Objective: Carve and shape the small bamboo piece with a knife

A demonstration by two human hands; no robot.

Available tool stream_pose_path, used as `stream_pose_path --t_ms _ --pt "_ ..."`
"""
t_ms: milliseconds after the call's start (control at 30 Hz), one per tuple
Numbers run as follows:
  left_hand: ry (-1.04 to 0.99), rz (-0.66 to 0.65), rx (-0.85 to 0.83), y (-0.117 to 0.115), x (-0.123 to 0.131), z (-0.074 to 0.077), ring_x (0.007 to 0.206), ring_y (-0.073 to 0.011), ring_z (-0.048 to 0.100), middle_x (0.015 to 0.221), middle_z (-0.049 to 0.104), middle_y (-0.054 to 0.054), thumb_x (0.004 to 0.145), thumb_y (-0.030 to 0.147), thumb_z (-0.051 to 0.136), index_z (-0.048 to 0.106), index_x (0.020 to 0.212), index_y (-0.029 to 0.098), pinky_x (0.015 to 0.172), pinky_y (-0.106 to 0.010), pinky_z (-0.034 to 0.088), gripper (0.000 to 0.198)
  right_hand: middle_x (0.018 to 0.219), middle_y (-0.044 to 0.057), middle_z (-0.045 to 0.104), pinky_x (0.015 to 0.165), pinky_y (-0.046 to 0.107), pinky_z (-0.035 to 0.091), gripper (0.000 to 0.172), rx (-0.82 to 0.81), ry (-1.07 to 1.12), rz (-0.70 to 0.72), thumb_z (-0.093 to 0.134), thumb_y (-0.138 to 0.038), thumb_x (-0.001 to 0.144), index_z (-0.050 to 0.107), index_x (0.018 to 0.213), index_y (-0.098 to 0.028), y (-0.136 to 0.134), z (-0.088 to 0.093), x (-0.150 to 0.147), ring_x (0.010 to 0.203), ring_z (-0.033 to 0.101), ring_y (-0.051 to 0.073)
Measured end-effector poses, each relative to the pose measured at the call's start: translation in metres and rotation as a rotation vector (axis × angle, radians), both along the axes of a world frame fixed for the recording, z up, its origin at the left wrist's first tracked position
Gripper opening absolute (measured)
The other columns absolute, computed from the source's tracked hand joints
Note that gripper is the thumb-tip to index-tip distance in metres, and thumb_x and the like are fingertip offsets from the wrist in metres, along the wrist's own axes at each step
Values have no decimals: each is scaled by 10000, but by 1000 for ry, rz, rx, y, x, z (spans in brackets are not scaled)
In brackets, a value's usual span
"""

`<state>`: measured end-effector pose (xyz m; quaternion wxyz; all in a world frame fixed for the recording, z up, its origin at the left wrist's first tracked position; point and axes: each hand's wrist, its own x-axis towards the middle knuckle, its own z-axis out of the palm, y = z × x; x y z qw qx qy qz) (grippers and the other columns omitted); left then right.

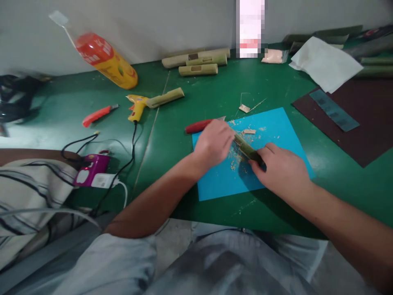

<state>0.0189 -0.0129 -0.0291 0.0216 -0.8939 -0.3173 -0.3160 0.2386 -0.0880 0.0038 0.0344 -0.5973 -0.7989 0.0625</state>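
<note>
Both my hands hold a short green bamboo piece (247,149) over a blue sheet (282,131) on the green table (184,164). My left hand (213,143) is closed around the piece's upper end. My right hand (282,170) is closed on its lower end, fingers wrapped over it. Pale shavings (235,157) lie scattered on the blue sheet under the piece. A red-handled knife (198,126) lies on the table just behind my left hand, partly hidden by it.
A yellow glue gun (136,107) touches a bamboo piece (166,97). An orange cutter (98,115), an orange bottle (107,61), bamboo tubes (196,61), white paper (325,63), a dark sheet (362,131), a purple power strip (92,168) and a person's striped sleeve (27,192) surround them.
</note>
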Motion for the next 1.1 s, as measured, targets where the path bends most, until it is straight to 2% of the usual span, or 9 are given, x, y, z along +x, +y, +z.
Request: stream_pose_path --t_ms 100,200,333,467,567,733,867,1000,1100 --pt "27 -80 -2 -2 0 1 855 -207 637 917 697 -68 1082 234 522 676 970 174 791 -385 533 200 937 101 721 629 372 253 278 -15 9 -4 576 -380 1021 742 933 -175 0 0 1 774 642 227" --pt "-35 -13 20 1 -1 0 874 -218 640 900 683 -68 1081 244 536 663 924 172 811 -403 533 214 940 105 721 623 373 241 305 -9 16 -26 544 -380 1035 750 948 -172 0 0 0 761 630 219" --pt "10 -99 -11 1 0 0 893 -215 655 932 698 -65 1075 228 531 680 985 179 822 -396 544 181 929 106 719 621 376 237 290 -18 10 -5 559 -371 1028 744 926 -172 0 0 0 746 620 217" --pt "-12 -36 -2 -3 3 2 881 -225 650 898 683 -72 1082 239 511 673 916 172 819 -415 545 241 927 104 717 625 372 245 294 8 19 -15 543 -369 1033 741 932 -177 0 0 0 741 610 212" --pt "55 -102 -30 -3 1 2 879 -225 649 917 693 -78 1074 243 515 685 926 176 804 -407 552 235 928 106 715 624 373 242 276 -14 3 0 564 -366 1023 739 924 -176 0 1 0 737 610 213" --pt "12 77 -33 12 -10 1 902 -238 642 901 684 -79 1070 269 535 679 886 179 842 -437 551 251 924 105 711 626 375 251 309 0 12 -12 538 -382 1040 736 921 -177 0 2 1 740 616 219" --pt "21 -43 -88 16 -15 0 931 -235 643 944 693 -81 1072 281 537 701 960 179 875 -439 547 224 917 95 713 623 376 250 300 8 20 0 548 -380 1031 732 900 -183 -1 0 2 726 606 213" --pt "-71 67 -86 18 -17 -3 904 -238 625 905 664 -78 1080 322 531 667 885 178 864 -448 534 278 916 98 713 624 374 257 314 20 18 -7 533 -389 1030 736 907 -182 -1 0 2 719 599 212" --pt "-51 11 -119 19 -18 -5 911 -227 639 934 690 -70 1061 300 566 679 924 187 880 -441 548 210 911 96 710 623 373 262 312 10 24 -3 535 -385 1029 738 903 -184 0 1 2 721 602 211"
